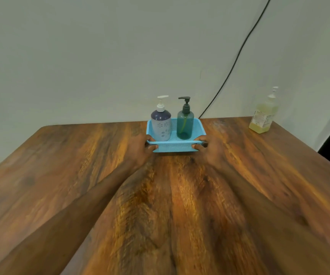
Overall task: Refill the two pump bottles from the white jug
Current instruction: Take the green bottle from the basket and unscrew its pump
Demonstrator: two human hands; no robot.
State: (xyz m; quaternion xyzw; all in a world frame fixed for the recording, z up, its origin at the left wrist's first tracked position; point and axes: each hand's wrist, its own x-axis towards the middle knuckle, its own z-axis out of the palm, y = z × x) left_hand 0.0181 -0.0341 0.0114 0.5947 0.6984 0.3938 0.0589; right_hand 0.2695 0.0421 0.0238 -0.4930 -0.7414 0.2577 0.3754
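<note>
A light blue perforated basket (176, 147) sits at the far middle of the wooden table, close to the wall. Two pump bottles stand upright inside it: on the left a pale floral bottle (161, 126) with a white pump, on the right a translucent teal bottle (185, 124) with a dark pump. My left hand (140, 148) grips the basket's front left corner, thumb over the rim. My right hand (209, 147) grips the front right corner the same way. No white jug is in view.
A clear bottle of yellowish liquid (263, 118) with a white cap stands at the table's far right corner. A black cable (237, 56) runs down the wall behind the basket. The wooden table (170, 205) stretches wide towards me.
</note>
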